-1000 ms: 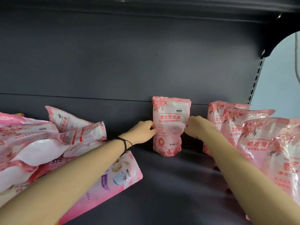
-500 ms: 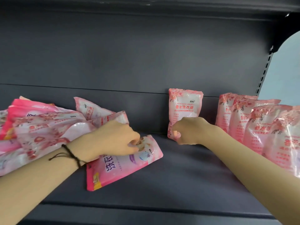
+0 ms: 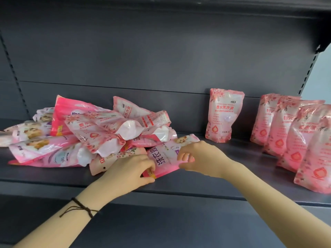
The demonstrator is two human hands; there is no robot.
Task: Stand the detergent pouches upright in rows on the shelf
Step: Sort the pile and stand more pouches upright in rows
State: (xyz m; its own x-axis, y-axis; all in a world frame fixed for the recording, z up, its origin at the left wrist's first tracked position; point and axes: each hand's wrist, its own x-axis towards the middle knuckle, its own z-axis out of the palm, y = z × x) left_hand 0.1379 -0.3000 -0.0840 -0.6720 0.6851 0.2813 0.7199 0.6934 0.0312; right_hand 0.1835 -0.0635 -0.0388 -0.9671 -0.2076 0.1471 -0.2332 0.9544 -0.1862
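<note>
My left hand [image 3: 132, 169] and right hand [image 3: 198, 158] each pinched an end of a flat pouch [image 3: 163, 158] at the front of the heap [image 3: 89, 133], probably to lift and stand it. On the shelf [image 3: 250, 149] beyond, one upright pouch [image 3: 224, 115] stood alone, with a standing row [image 3: 295, 133] further right. The heap overlapped the flat pouch.

We see a heap of pouches [image 3: 89, 133] lying on the left half of the shelf [image 3: 223, 176], piled over one another. A flat pouch [image 3: 166, 158] lies at the heap's front right edge, touching the pile. The left grip [image 3: 129, 170] holds its near end and the right grip [image 3: 200, 158] its right side. Right of the heap and further back, one standing pouch [image 3: 224, 115] is upright by the back panel [image 3: 143, 59]. Well right of it, a row of upright pouches [image 3: 293, 133] runs back to front, overlapping.
</note>
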